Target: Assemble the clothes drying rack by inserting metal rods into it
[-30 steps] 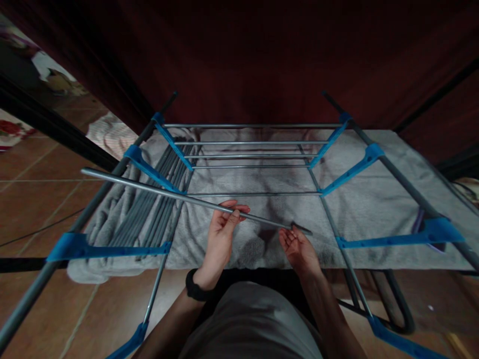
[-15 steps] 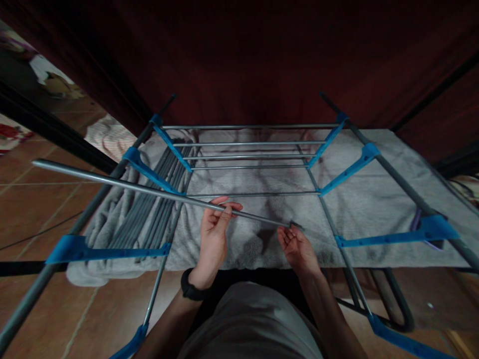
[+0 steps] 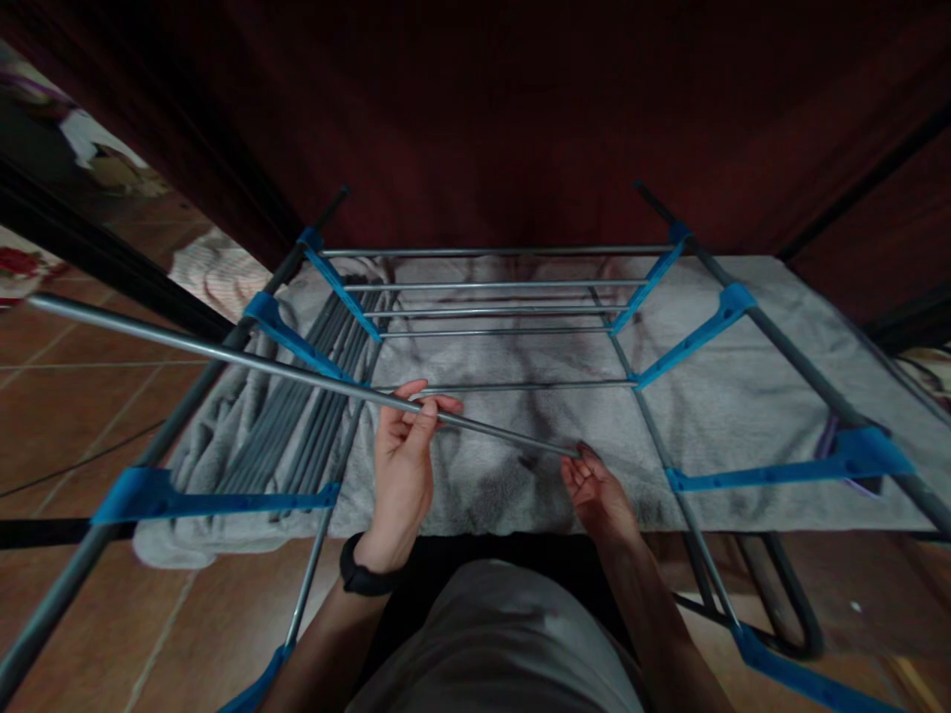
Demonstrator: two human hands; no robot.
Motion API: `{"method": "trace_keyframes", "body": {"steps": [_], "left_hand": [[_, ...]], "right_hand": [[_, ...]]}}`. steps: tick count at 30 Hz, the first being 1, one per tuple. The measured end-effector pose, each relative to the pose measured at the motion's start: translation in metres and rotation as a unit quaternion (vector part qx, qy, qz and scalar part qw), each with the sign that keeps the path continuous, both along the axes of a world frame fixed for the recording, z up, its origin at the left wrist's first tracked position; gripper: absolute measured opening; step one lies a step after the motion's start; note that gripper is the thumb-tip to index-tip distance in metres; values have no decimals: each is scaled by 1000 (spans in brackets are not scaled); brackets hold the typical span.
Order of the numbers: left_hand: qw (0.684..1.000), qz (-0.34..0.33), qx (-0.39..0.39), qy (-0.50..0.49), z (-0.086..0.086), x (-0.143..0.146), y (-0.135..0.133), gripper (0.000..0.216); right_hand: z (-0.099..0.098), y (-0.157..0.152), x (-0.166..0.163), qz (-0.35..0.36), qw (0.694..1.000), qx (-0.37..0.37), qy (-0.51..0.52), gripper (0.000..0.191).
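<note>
My left hand (image 3: 405, 465) pinches a long grey metal rod (image 3: 245, 364) between thumb and fingers, a black band on its wrist. The rod slants from the far left down to its right end near my right hand (image 3: 598, 495). That hand is cupped palm up, fingers loosely curled, with the rod's tip at its fingertips. Both hands hover inside a grey drying rack frame (image 3: 490, 285) with blue plastic joints (image 3: 698, 337), over a grey towel (image 3: 520, 465).
A bundle of loose grey rods (image 3: 312, 396) lies on the towel at the left. Rack side tubes run along both sides. Brown floor tiles (image 3: 81, 416) lie to the left, a dark red curtain (image 3: 490, 109) behind. A black cable loop (image 3: 788, 604) sits at the lower right.
My left hand has drawn the rod to the left, so its far end now reaches the left edge. The rod's right tip has slid back to my right hand's fingertips.
</note>
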State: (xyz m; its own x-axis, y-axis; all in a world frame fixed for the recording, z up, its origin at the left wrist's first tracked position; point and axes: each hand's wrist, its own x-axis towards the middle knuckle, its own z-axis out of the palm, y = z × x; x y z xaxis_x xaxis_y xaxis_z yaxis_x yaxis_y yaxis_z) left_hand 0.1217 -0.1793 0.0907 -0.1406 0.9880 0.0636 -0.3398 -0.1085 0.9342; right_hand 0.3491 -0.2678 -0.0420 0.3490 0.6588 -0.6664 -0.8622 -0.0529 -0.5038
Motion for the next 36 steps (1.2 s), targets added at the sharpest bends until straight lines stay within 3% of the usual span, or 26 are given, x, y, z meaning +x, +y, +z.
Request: {"method": "trace_keyframes", "body": {"steps": [12,19,27,36], "left_hand": [[994,79,23,-69,10,-38,28,58],[986,111,51,-110,13,-55,38,40],[989,100,35,-100,7,-49,32,34],[994,69,29,-77,3,-31,24,44]], "right_hand": [[-10,-4,19,-10,1000,-22,-14,17],[-6,-4,16,-11,1000,-18,-22,23],[1,-3,15,-31,998,-32,-43,25],[-11,-3,11,-13,999,-21,-42,23]]}}
